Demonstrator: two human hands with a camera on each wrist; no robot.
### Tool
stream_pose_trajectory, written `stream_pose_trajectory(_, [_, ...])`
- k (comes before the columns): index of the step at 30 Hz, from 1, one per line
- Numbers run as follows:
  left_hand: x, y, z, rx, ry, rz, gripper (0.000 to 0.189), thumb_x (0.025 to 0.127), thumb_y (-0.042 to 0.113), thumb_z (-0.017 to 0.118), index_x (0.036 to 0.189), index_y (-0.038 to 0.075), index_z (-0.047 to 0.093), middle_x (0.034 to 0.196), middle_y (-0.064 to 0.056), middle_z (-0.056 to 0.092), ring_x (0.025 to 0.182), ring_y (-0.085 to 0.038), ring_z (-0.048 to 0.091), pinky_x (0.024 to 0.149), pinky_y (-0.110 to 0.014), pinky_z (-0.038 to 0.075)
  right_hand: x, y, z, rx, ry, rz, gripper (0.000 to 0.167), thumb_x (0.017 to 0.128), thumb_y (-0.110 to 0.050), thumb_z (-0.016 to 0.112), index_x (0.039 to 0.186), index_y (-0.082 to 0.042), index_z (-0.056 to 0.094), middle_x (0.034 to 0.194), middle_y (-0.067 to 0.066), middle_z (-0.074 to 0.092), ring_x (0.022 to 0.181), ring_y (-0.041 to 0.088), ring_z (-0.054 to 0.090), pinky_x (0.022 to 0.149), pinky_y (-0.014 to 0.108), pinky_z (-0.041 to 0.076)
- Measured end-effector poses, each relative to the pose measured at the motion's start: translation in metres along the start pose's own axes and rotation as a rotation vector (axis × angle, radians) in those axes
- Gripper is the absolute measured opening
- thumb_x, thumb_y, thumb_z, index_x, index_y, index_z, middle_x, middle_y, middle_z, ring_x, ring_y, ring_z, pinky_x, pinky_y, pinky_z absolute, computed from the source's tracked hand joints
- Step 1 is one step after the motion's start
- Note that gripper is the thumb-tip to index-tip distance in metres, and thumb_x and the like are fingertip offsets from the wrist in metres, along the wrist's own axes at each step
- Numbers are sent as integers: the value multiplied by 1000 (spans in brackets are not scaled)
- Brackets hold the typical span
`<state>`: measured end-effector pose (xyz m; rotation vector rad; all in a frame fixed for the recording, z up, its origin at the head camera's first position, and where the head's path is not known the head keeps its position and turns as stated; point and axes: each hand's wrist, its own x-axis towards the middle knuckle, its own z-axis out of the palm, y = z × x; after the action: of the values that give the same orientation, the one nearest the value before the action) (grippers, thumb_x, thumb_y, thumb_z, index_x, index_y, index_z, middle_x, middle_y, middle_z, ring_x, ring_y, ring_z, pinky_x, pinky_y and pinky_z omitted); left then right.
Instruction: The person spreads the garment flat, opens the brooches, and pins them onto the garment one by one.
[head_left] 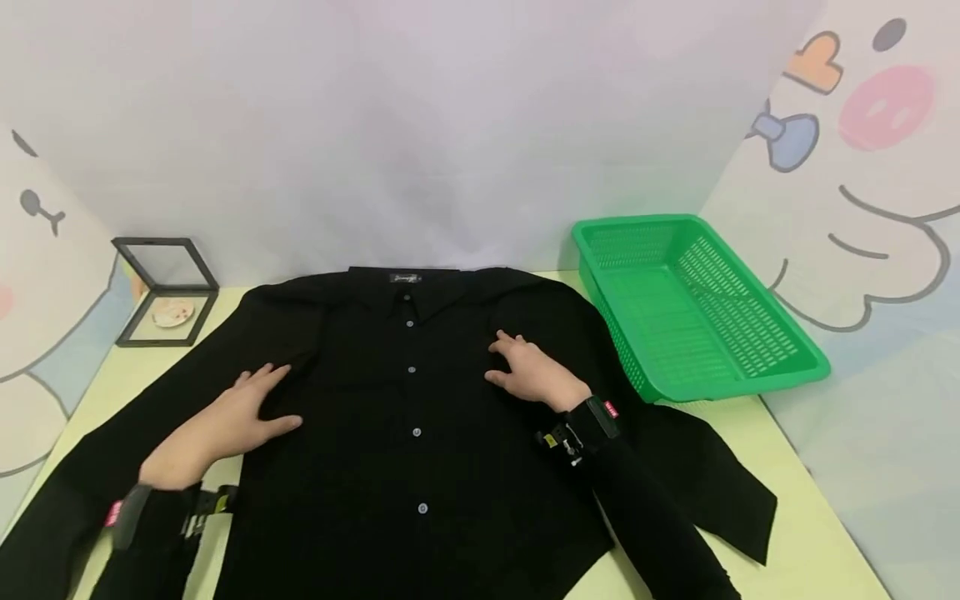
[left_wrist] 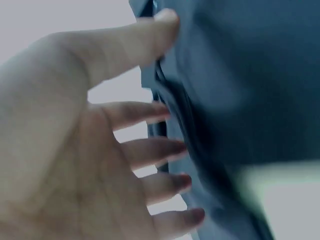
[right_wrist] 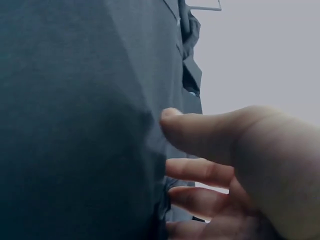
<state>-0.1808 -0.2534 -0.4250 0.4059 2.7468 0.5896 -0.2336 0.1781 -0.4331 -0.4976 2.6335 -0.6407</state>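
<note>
A black button-up shirt (head_left: 367, 417) lies spread front side up, its collar at the far end and a row of pale buttons down the middle. My left hand (head_left: 228, 421) is over the side of the shirt near the left sleeve, fingers extended and thumb apart. In the left wrist view its fingertips (left_wrist: 182, 182) are right at the fabric. Over the right chest is my right hand (head_left: 536, 372), fingers loosely spread. The right wrist view has its thumb and fingertips close against the cloth (right_wrist: 90, 120). Neither hand grips anything.
A green plastic basket (head_left: 697, 308) stands at the back right, beside the shirt's right shoulder and sleeve. At the back left is a black-framed open case (head_left: 161, 292) with a round pale item inside. Printed curtains (head_left: 450, 133) enclose the pale yellow table (head_left: 817, 533).
</note>
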Motion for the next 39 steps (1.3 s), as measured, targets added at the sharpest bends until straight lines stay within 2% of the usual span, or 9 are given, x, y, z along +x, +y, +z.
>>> stream_pose_trajectory(9, [-52,-44,10,54,235,-33,52,99,24,70,138,-8,55,144,-42,44,127,-62,45,101,-72,38,-11,11,-1,-27,45,-51,53,106,-22,61,154,-6,45,170,20,23,157,46,18,127,56,21])
stream_pose_trajectory(14, [-79,-58,13,51,384,-175,44,101,13,63,136,-12,53,142,-44,42,126,-63,42,98,-76,36,-31,28,-5,35,143,-136,46,106,-19,60,149,-4,51,165,22,33,153,41,32,123,52,34])
stream_pose_trajectory(17, [-94,-68,11,45,334,-320,57,104,17,56,144,-20,38,145,-49,30,128,-68,32,99,-80,31,-49,38,-5,22,231,-147,43,106,-16,59,146,-2,52,161,25,38,150,41,38,121,53,35])
stream_pose_trajectory(19, [-102,-74,9,45,232,-396,67,107,25,53,147,-23,28,147,-53,20,128,-74,26,98,-82,29,-62,44,-3,-13,279,-127,43,105,-13,59,145,1,52,157,29,41,148,44,38,122,56,33])
stream_pose_trajectory(25, [-116,-82,10,55,28,-418,80,109,47,45,151,-18,24,143,-60,10,122,-83,20,92,-88,30,-92,57,4,-105,253,39,50,103,-12,62,146,9,45,152,41,38,144,59,32,122,65,25])
stream_pose_trajectory(28, [-118,-73,10,34,59,-345,72,109,44,47,152,-12,34,145,-57,20,122,-81,27,90,-85,33,-98,59,7,-112,198,75,55,103,-15,63,147,10,43,154,46,29,142,65,29,120,68,25])
stream_pose_trajectory(31, [-121,-61,12,8,215,-250,46,108,25,54,142,-6,55,135,-45,51,100,-55,63,79,-57,53,-100,59,11,-123,194,58,54,103,-16,63,146,10,44,153,47,28,139,68,30,119,69,26])
stream_pose_trajectory(34, [-125,-57,11,31,336,-237,32,101,-1,57,132,-6,63,127,-40,59,81,-43,64,62,-38,41,-100,59,12,-137,199,50,53,103,-15,63,145,10,45,152,48,30,137,69,32,118,69,27])
stream_pose_trajectory(39, [-133,-71,4,65,151,-414,52,92,-3,63,138,-18,44,133,-50,41,100,-63,51,70,-54,46,-101,57,12,-134,172,85,53,103,-15,62,146,10,44,152,48,29,137,70,29,116,71,29])
